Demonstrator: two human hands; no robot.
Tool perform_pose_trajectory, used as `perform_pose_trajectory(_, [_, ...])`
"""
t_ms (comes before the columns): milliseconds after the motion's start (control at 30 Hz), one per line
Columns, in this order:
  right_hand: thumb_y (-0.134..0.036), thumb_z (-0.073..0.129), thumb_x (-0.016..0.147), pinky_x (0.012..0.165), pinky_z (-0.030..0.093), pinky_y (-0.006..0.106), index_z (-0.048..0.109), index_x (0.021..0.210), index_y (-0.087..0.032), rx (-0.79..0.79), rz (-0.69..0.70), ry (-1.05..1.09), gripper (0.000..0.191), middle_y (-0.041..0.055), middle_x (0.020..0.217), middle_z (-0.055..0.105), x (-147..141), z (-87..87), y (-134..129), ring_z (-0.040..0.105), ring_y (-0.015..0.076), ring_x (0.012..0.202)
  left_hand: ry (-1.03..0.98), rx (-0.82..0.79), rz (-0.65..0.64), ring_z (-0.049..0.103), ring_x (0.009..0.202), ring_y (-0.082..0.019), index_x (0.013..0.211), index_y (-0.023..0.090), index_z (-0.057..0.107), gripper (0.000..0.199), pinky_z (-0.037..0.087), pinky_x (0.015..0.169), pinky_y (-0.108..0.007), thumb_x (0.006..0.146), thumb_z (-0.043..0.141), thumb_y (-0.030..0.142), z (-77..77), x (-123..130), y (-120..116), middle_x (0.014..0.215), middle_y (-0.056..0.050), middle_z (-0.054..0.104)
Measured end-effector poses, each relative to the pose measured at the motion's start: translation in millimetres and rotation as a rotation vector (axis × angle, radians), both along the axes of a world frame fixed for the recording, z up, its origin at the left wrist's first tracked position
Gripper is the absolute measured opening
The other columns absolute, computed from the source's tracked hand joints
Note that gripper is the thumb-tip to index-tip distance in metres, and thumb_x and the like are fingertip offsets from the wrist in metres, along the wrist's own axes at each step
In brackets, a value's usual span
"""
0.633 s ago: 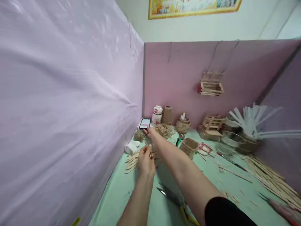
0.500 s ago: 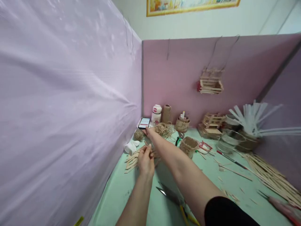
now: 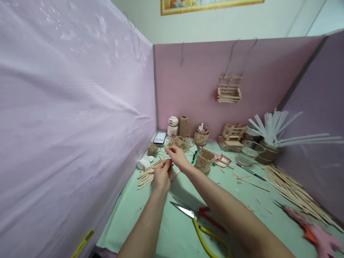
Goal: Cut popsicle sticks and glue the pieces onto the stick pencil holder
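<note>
My left hand (image 3: pixel 162 174) is closed in a pinch above a loose group of pale wooden sticks (image 3: pixel 146 179) at the left of the green tabletop. What its fingers hold, if anything, is too small to make out. Just beyond it, my right hand (image 3: pixel 175 155) has its fingers drawn together, with their tips partly hidden. A ball of twine (image 3: pixel 153 150), a white crumpled cloth (image 3: pixel 145 163) and a tangle of twine (image 3: pixel 180 143) lie around the hands. Behind them rests a phone (image 3: pixel 159 138) with a lit screen.
Yellow-handled scissors (image 3: pixel 194 215) and red-handled pliers (image 3: pixel 211 218) lie in front, partly under my right forearm. A twine-wrapped pot (image 3: pixel 204 161) stands right of my hands. Further right are a glass bowl (image 3: pixel 249 152), long wooden strips (image 3: pixel 295 190) and a pink glue gun (image 3: pixel 309 225).
My right hand has drawn back from the phone toward my left hand. The phone's screen looks different. The view has shifted slightly to the right.
</note>
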State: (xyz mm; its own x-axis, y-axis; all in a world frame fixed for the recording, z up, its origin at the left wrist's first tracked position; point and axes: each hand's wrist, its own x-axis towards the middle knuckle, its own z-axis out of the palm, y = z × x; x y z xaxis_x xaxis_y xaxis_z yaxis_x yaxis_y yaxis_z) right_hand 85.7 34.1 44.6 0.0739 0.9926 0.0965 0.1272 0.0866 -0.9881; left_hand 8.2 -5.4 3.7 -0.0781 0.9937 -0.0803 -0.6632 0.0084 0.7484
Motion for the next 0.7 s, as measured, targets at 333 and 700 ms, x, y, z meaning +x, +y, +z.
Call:
perform_pose_trajectory(333, [-0.038, 0.051, 0.089, 0.078, 0.051, 0.030, 0.065, 0.090, -0.020, 0.136, -0.044, -0.316, 0.022, 0.0054, 0.089, 0.069, 100, -10.1, -166, 0.064, 0.0192, 0.083, 0.904, 0.222, 0.160, 0.064, 0.071, -0.017, 0.058, 0.019, 0.053, 0.045, 0.048, 0.069, -0.029, 0.091, 0.035, 0.044, 11.6, 8, 17, 0.069, -0.008, 0.068])
perform_pose_trajectory(700, [-0.041, 0.050, 0.090, 0.065, 0.053, 0.020, 0.068, 0.085, -0.024, 0.201, -0.207, -0.343, 0.026, 0.0044, 0.081, 0.071, 129, -52.6, -205, 0.068, 0.0173, 0.073, 1.644, 0.298, 0.137, 0.047, 0.128, -0.025, 0.132, 0.014, 0.046, 0.063, 0.024, 0.110, -0.042, 0.070, 0.041, 0.002, 40.1, -35, 172, 0.127, -0.012, 0.062])
